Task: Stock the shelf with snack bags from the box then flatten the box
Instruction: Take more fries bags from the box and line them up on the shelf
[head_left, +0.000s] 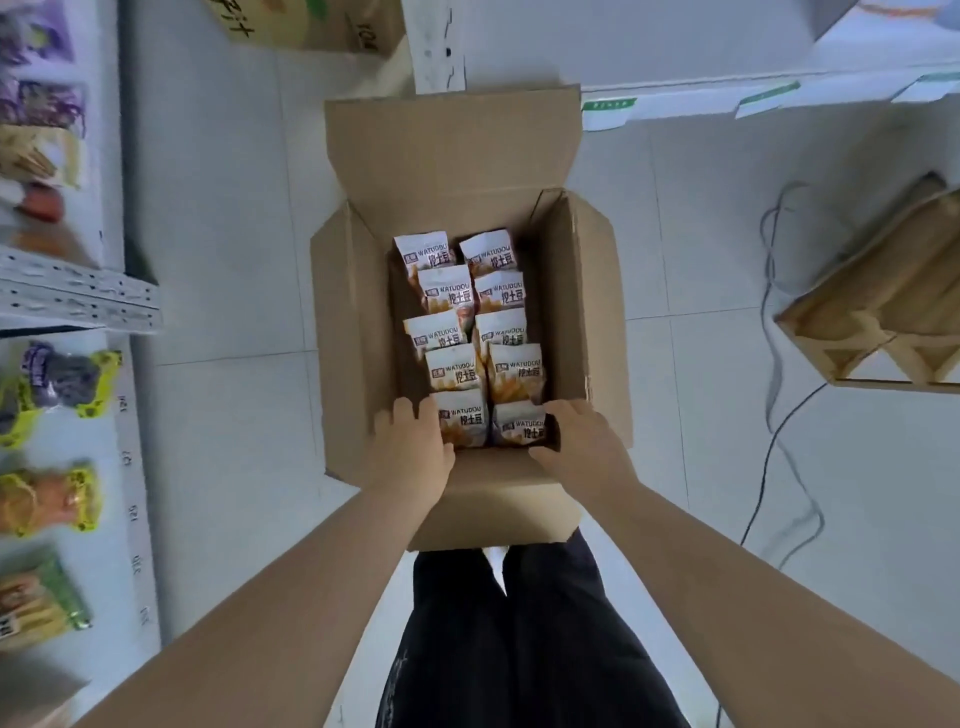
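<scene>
An open cardboard box (452, 156) stands on the tiled floor in front of me, flaps folded out. Inside lie several white and orange snack bags (470, 332) in two rows. My left hand (413, 441) reaches into the near left corner, its fingers against the nearest left bag (464, 418). My right hand (582, 441) reaches in at the near right, fingers curled beside the nearest right bag (519, 423). Whether either hand grips a bag is hidden by the fingers.
A white shelf (78, 296) with packaged snacks runs along the left. Another shelf edge with price tags (763, 98) lies at the far right. A wooden rack (883, 312) and loose cables (779, 415) sit on the floor to the right. A second carton (311, 23) stands beyond.
</scene>
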